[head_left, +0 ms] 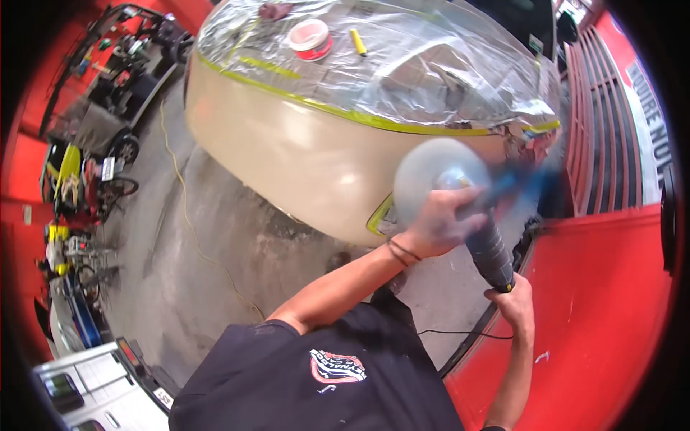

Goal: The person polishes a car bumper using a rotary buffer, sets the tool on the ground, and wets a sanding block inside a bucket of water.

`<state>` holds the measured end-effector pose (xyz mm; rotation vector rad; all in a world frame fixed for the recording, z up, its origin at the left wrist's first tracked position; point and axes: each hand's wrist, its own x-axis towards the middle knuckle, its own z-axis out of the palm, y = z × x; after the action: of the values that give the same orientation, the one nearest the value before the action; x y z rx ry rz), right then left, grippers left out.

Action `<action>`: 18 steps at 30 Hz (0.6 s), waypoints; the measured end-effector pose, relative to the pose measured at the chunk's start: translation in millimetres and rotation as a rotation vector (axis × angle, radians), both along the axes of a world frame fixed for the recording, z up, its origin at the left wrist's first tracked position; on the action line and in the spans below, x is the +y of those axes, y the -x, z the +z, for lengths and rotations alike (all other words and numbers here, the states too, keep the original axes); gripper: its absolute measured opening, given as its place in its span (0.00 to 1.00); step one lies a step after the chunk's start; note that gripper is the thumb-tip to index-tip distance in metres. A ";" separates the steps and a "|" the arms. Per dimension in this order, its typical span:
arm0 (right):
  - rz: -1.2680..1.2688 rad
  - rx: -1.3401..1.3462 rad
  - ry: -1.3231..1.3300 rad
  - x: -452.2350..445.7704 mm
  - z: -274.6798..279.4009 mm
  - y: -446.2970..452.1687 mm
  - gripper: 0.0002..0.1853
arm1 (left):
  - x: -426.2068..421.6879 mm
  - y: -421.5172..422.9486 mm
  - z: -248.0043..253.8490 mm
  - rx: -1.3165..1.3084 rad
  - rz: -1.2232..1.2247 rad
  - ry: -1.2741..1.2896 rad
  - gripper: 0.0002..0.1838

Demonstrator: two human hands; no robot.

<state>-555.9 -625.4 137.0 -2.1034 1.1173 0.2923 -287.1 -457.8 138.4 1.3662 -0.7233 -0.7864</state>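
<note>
A corded polisher (490,251) with a dark body is held against the beige car panel (287,158). Its round pale pad (417,172) looks blurred, and the panel's lower right corner lies behind it. My left hand (444,221) is closed over the front of the polisher, close to the pad; a dark band circles that wrist. My right hand (514,303) grips the rear end of the body. To the right of the pad is a blue smear (517,188) that I cannot make out. Silvery plastic sheeting (424,57), edged with yellow-green tape (359,117), covers the car above the panel.
A red-and-white tub (310,39) and a yellow marker-like stick (358,43) lie on the sheeting. The polisher's black cord (463,332) runs near a red wall (575,316). A yellow cord (188,215) crosses the floor. Motorbikes (90,183) and a white vehicle (97,388) stand left.
</note>
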 end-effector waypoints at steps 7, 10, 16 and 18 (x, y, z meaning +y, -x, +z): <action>-0.068 -0.169 -0.091 91.6 -21.9 -64.7 0.22 | 63.6 -63.9 1.9 -0.224 -0.066 0.078 0.29; -0.008 -0.228 -0.196 146.2 -39.3 -115.9 0.26 | 133.2 -103.9 3.5 -0.172 0.001 -0.012 0.31; 0.093 -0.206 -0.134 242.5 -90.5 -203.7 0.26 | 249.4 -171.9 -20.4 -0.172 0.167 -0.152 0.30; 0.114 -0.172 -0.134 252.6 -101.8 -210.2 0.25 | 265.9 -174.2 -39.6 -0.150 0.216 -0.105 0.30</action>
<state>-345.7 -372.8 35.2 -2.0341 0.8563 0.2279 -112.9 -191.9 98.7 1.5818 -0.6442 -0.5621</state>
